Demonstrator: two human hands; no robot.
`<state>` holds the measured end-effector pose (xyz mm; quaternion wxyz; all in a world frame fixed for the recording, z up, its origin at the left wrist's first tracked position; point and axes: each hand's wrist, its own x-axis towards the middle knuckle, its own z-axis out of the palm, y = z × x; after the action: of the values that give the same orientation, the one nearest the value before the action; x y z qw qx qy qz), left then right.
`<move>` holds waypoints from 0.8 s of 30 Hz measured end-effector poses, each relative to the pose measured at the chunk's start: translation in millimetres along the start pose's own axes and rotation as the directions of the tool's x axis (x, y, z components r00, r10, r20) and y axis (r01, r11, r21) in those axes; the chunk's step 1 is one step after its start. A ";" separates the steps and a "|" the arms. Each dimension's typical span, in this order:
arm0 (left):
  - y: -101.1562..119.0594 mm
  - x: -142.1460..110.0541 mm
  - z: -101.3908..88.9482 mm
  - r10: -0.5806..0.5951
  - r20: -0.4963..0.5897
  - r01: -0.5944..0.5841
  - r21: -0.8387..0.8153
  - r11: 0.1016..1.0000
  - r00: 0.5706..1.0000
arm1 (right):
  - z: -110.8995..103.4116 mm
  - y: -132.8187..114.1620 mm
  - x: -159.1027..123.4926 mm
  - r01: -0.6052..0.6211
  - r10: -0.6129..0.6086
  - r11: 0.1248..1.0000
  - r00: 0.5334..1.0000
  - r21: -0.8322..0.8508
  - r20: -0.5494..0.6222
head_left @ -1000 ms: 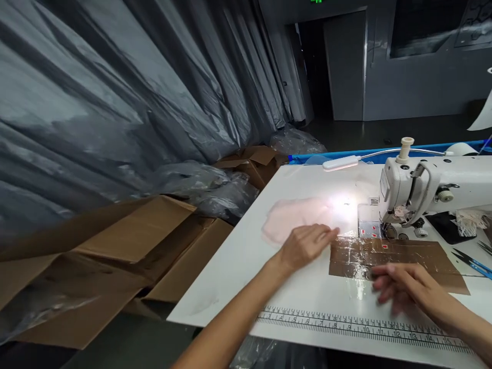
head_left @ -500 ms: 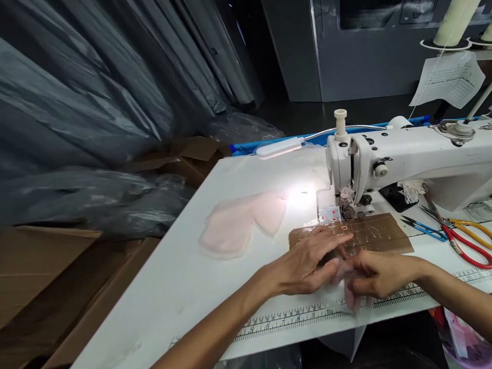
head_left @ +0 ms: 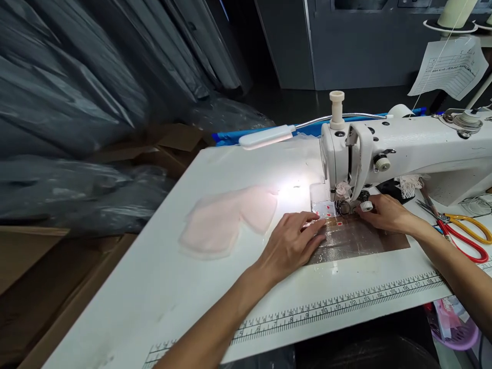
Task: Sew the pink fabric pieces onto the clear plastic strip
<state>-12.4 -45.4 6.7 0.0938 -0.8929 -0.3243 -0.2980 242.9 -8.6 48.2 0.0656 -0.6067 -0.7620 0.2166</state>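
Note:
My left hand (head_left: 294,241) lies flat, fingers stretched out, on the left end of a brown plate (head_left: 357,238) covered with shiny clear film. My right hand (head_left: 386,212) is at the right of the presser foot area of the white sewing machine (head_left: 423,143), beside a small white knob (head_left: 367,206). Its fingers are drawn together; what they hold, if anything, is hidden. A sheer pale pink fabric piece (head_left: 215,220) lies flat on the white table (head_left: 154,287), left of my left hand. Red marks dot the metal plate (head_left: 323,209) by the needle.
Scissors with red and yellow handles (head_left: 461,233) lie right of my right hand. A white lamp (head_left: 267,137) lights the table. A ruler scale (head_left: 326,311) runs along the front edge. Cardboard boxes (head_left: 57,287) stand at the left, and a purple basket (head_left: 459,335) sits below at right.
My hands have moved apart. The sheer pale cloth between them no longer shows there. My right hand has gone up to the needle area; my left has shifted left and flattened on the brown plate.

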 end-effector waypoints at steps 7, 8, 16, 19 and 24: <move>6.2 -1.2 -4.6 0.120 0.107 -0.095 -0.211 0.973 0.987 | 7.7 20.1 -18.2 0.208 -0.215 0.970 0.976 0.125 0.042; 7.1 -1.8 -4.1 0.125 0.134 -0.097 -0.197 0.976 0.983 | 8.3 22.2 -20.1 0.246 -0.255 0.959 0.966 0.140 0.047; 9.1 -1.7 -0.4 0.126 0.171 -0.102 -0.143 0.984 0.977 | 10.2 17.7 -19.4 0.122 -0.120 0.947 0.992 0.297 -0.023; 8.1 -1.9 -1.2 0.130 0.147 -0.104 -0.171 0.980 0.981 | 9.4 19.3 -18.9 0.109 -0.109 0.940 0.994 0.324 -0.017; 12.7 -0.2 -11.3 -0.133 0.096 0.155 -0.287 0.945 0.986 | 10.1 21.4 -19.3 0.046 -0.080 0.883 0.995 0.466 0.053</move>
<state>-9.7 -59.4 16.0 -0.0740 -0.8815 -0.3442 -0.3148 263.3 -25.9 33.5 0.1890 -0.5402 -0.7093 0.4116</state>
